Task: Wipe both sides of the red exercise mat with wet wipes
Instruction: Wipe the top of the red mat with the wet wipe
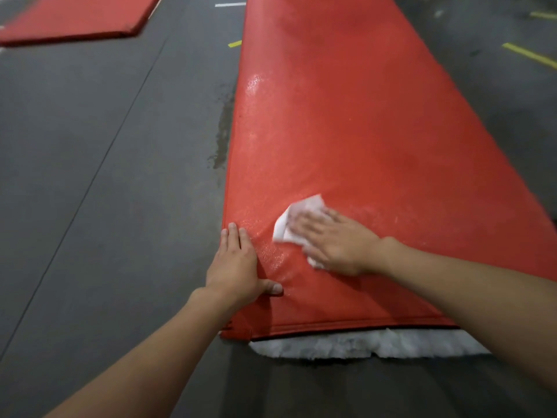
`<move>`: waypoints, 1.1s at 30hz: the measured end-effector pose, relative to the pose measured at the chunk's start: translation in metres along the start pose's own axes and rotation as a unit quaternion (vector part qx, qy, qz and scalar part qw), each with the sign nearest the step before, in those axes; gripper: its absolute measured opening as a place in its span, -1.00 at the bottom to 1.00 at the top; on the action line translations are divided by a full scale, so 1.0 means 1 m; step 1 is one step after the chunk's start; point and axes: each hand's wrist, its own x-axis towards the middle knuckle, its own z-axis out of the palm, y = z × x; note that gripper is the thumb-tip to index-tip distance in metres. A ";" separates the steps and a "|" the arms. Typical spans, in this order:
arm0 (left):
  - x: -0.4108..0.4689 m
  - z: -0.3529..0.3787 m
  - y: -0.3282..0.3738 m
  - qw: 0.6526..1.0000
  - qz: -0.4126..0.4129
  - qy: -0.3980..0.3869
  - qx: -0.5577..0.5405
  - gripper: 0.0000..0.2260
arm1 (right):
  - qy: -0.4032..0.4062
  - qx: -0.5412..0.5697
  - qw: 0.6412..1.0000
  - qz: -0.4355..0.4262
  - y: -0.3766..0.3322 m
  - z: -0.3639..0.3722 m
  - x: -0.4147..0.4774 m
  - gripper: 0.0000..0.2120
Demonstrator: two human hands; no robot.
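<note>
Both hands on the mat [346,131], then?

— Yes, both flat on its top. My right hand [334,242] has its fingers straight over the wipe [294,218], pressing it down, not clutching it. My left hand [238,263] lies open just beside it, fingers straight along the mat's left edge, thumb out, holding nothing.

— Which way does the mat run from you?

— Straight away from me, long axis ahead, on the floor [90,176]. Its near end is close below my arms, with something white and fleecy [361,345] sticking out from under it. The wipe sits near that end, toward the left side.

— So where does the stroke go?

— Forward and to the right, I judge. Most of the length lies beyond my right hand, which has the wipe. A wet sheen shows along the left part; the far right looks duller.

— Any packet of wipes, any bin?

— None that I can see. Only a second mat [75,16], well apart at far left. Whether the underside is wiped I cannot tell; it faces the floor.
</note>
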 end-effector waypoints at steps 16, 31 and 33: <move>-0.001 -0.005 -0.024 0.988 0.022 0.100 -0.114 -0.17 | -0.012 -0.013 0.997 -0.071 -0.037 0.005 0.024 -0.36; 0.018 -0.009 -0.043 0.940 -0.029 0.162 -0.299 -0.43 | -0.002 -0.028 0.999 -0.022 -0.063 -0.006 0.072 -0.41; 0.021 -0.015 -0.042 0.943 -0.042 0.151 -0.294 -0.42 | -0.031 -0.045 0.990 -0.128 -0.066 -0.008 0.066 -0.44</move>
